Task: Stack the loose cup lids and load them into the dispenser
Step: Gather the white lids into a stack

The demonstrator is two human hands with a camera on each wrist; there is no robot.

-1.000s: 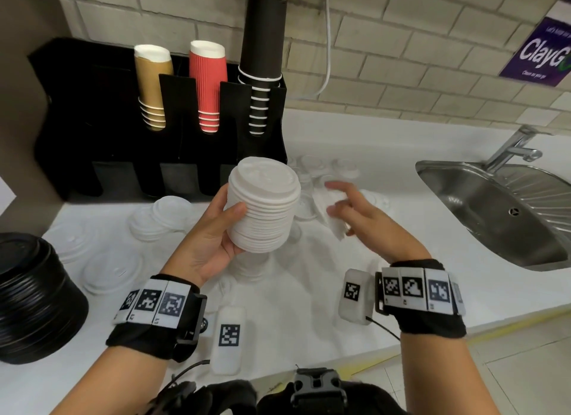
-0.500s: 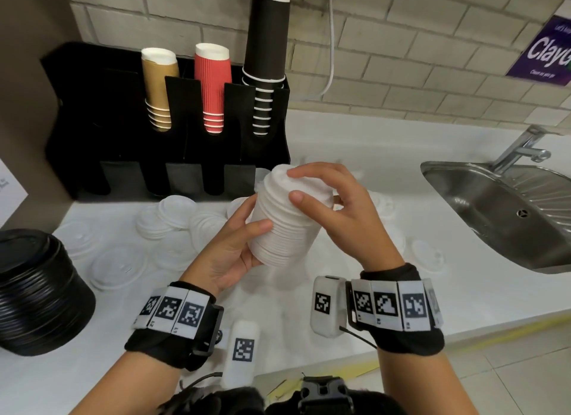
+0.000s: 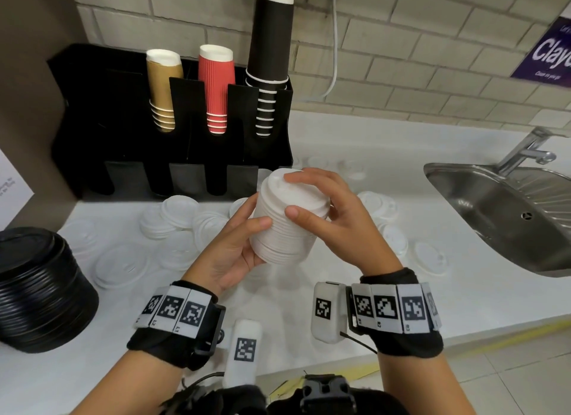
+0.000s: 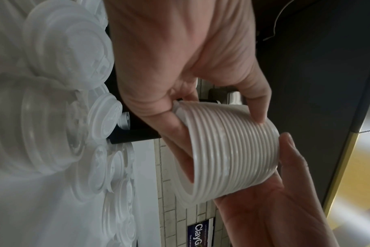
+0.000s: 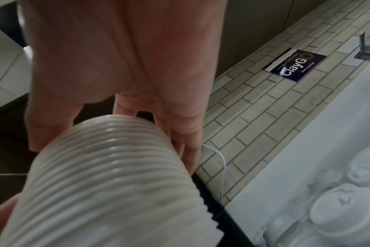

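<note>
At the centre of the frame, above the counter [image 3: 355, 142], the left hand [image 3: 230, 254] grips the stack of white lids [image 3: 287, 223] from below while the right hand [image 3: 336, 220] clasps its top; loose lids [image 3: 123, 265] lie beneath.

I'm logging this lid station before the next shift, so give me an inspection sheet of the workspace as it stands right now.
Surface: white counter, loose lids scattered across it.
Job's things: stack of white lids held in the air; black dispenser at the wall with gold, red and black cups.
Clutter: loose white lids; stack of black lids at left.
Grippers: left hand grips the stack's side; right hand holds its top end, fingers on the top lid.
Cables: white cable down the wall.
Surroundings: steel sink, tap, brick-tile wall, purple sign.
</note>
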